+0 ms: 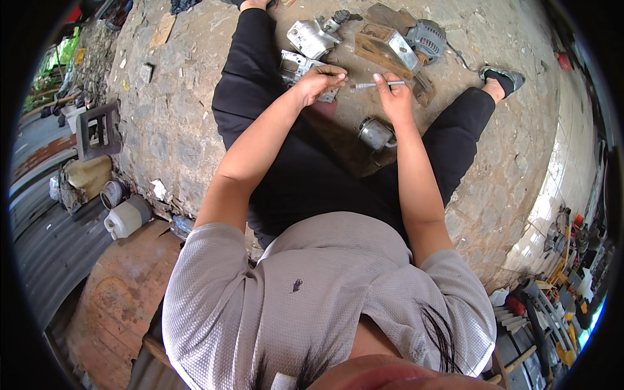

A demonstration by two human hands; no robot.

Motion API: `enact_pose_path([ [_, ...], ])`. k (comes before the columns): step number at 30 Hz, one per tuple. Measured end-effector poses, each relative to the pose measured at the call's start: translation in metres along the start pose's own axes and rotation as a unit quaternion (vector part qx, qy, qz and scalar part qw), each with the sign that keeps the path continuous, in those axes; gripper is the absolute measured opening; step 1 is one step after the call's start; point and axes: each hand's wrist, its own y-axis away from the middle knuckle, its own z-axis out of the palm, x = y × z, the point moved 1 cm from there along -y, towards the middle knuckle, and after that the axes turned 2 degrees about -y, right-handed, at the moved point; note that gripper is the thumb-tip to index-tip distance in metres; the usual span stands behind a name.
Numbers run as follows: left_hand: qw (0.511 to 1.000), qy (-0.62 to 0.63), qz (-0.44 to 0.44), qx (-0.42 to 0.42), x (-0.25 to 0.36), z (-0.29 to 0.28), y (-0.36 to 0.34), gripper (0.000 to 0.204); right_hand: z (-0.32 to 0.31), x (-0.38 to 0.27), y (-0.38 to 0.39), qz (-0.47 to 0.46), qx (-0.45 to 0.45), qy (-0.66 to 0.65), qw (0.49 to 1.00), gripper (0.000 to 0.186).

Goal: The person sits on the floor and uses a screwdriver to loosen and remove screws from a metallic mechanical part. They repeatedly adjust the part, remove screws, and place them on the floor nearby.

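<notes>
"What could go wrong here?"

"The slim, rod-shaped tool with a pale, narrow end [372, 85], upper centre of the frame, could slip. The right hand [395, 97] pinches it between thumb and fingers, and so thin a shaft gives little to grip."

"And the left hand [321, 83]?"

"Its fingertips are drawn together, just left of the tool's end. (Whether they hold something tiny, I can't tell.) A careless push could jab them; a small part, if there is one, could drop and get lost on the rough, mottled tan ground [175, 123]."

"Anything else in harm's way?"

"The squat, silvery metal cylinder [376, 134], below the right hand. Its rounded side might roll if the forearm bumps it. The angular, silver-grey casting with hollows [294, 64] lies behind the left hand, where a knock could shift it."

"And the surfaces farther up?"

"Upper centre, a smooth, bulging silver metal housing [312, 39]; to its right, a coarse, brown, blocky piece [372, 44] and a rounded, slotted grey metal unit [428, 39]."
</notes>
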Motion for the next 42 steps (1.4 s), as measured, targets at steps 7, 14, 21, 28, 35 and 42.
enact_pose_path([
  [7, 1.0, -0.01, 0.002, -0.001, 0.002, 0.004, 0.003, 0.028, 0.003, 0.002, 0.001, -0.052, 0.027, -0.024, 0.998, 0.028],
  [14, 1.0, 0.023, 0.014, 0.01, 0.004, 0.008, 0.003, 0.03, 0.003, 0.001, 0.001, -0.071, 0.05, -0.002, 0.996, 0.027],
  [21, 0.999, 0.007, 0.037, 0.0, 0.0, 0.005, -0.001, 0.031, 0.003, 0.001, 0.001, -0.031, 0.031, -0.018, 0.999, 0.03],
  [28, 1.0, 0.018, 0.026, -0.002, 0.009, 0.008, 0.005, 0.032, 0.0, 0.014, -0.006, -0.138, 0.065, 0.105, 0.983, 0.025],
  [35, 1.0, 0.006, -0.006, -0.02, 0.013, 0.013, 0.012, 0.034, 0.03, 0.022, 0.005, -0.13, -0.028, 0.05, 0.99, 0.018],
  [42, 0.995, -0.086, 0.003, -0.055, 0.005, 0.008, 0.01, 0.028, 0.05, 0.033, 0.009, -0.143, -0.035, 0.076, 0.986, 0.022],
])
